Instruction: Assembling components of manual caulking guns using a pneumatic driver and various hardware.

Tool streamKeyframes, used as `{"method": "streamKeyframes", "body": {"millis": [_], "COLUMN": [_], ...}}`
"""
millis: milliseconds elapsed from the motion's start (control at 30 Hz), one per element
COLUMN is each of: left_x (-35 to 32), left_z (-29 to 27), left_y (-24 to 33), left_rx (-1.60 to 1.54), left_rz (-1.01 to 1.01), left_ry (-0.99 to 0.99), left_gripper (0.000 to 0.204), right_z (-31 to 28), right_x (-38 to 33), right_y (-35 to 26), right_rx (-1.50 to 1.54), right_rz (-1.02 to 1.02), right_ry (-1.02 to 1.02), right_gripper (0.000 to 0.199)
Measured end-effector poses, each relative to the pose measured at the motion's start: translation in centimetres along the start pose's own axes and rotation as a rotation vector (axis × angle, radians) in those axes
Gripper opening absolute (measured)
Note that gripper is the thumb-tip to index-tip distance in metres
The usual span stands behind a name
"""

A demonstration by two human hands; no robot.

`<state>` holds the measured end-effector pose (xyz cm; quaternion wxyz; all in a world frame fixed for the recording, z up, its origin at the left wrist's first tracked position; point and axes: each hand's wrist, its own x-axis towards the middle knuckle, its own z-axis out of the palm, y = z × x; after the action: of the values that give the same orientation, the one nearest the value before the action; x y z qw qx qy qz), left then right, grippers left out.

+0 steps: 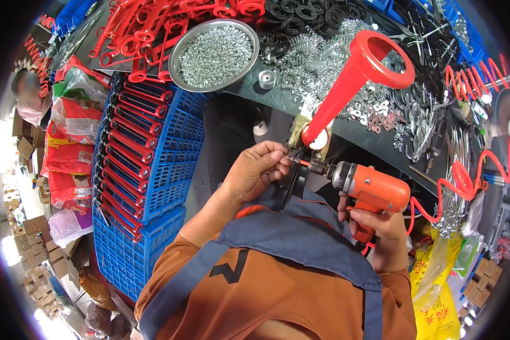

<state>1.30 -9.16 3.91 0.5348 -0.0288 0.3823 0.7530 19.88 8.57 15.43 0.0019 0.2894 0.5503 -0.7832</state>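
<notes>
My right hand (374,222) is wrapped round the grip of an orange power drill (377,190), whose nose points left. The chuck (320,168) reaches close to the fingers of my left hand (260,170), which are pinched together at the drill's tip; what they hold is too small to make out. Just beyond the drill, a red part with a wide ring head (351,85) leans up and away from a fixture at the table edge. Its lower end shows a white round face (319,140). A dark bar (296,184) sits below the drill's tip.
A metal bowl (175,59) of small shiny parts stands beside piled red parts (147,34). Loose springs (317,54) and black rings (300,17) cover the bench. Blue crates (175,153) at left carry rows of red parts. A coiled red line (462,181) hangs at right.
</notes>
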Motion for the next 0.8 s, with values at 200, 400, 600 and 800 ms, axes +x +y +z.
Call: {"method": "streamKeyframes", "body": {"millis": [200, 400, 600, 800], "left_x": [0.1, 0.3, -0.1, -0.2], "left_z": [0.4, -0.6, 0.2, 0.2], "left_y": [-0.4, -0.5, -0.2, -0.6], "left_rx": [-0.046, -0.124, -0.187, -0.201], "left_rz": [0.066, 0.053, -0.006, -0.009], "left_ry": [-0.005, -0.050, -0.105, -0.186], "left_gripper": [0.009, 0.009, 0.008, 0.011], "right_z": [-0.3, -0.3, -0.8, -0.6], "right_x": [0.2, 0.0, 0.1, -0.3], "right_y": [0.5, 0.9, 1.2, 1.2], "right_rx": [0.015, -0.001, 0.028, 0.022], "right_rz": [-0.015, -0.036, -0.040, -0.056], "right_ry": [-0.022, 0.006, -0.062, -0.049], "right_gripper": [0.036, 0.036, 0.036, 0.035]}}
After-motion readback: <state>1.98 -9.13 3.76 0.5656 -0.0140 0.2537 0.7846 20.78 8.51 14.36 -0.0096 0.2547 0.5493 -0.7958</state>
